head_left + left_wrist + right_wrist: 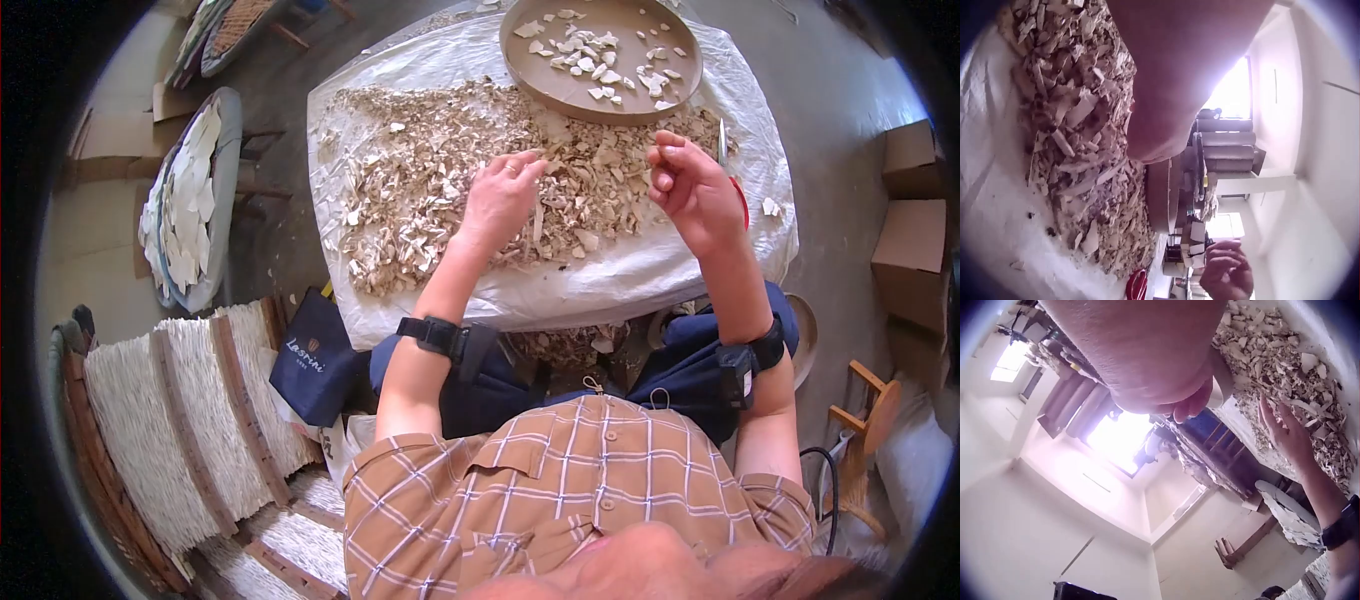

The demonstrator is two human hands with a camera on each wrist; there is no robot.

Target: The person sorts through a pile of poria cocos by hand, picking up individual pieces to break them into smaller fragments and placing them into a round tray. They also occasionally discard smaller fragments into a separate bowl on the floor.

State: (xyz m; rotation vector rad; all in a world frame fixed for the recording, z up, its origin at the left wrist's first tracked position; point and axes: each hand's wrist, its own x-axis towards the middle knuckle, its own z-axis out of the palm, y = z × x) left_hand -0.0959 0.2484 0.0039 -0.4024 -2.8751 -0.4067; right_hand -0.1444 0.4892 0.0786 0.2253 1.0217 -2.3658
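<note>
Pale, irregular flakes [420, 190] lie in a wide pile on a white sheet. Over the pile's middle is the left hand [503, 198], a ring on one finger, its fingers reaching forward and nothing visible in them; the right wrist view also shows this left hand [1290, 440] beside the flakes. Raised at the pile's right side, the right hand [697, 195] has its fingers curled inward, with no held thing visible. From the left wrist view the same right hand [1227, 270] looks curled too. Red-handled scissors [740, 200] lie just beyond it, partly hidden.
A round shallow tray [600, 105] with larger flakes stands at the pile's far side. White sheeting [440, 310] covers the table to its near edge. Racks of pale strips [150, 430] and a dark blue bag [318, 358] are at the left; cardboard boxes [910, 250] and a wooden stool [880, 415] at the right.
</note>
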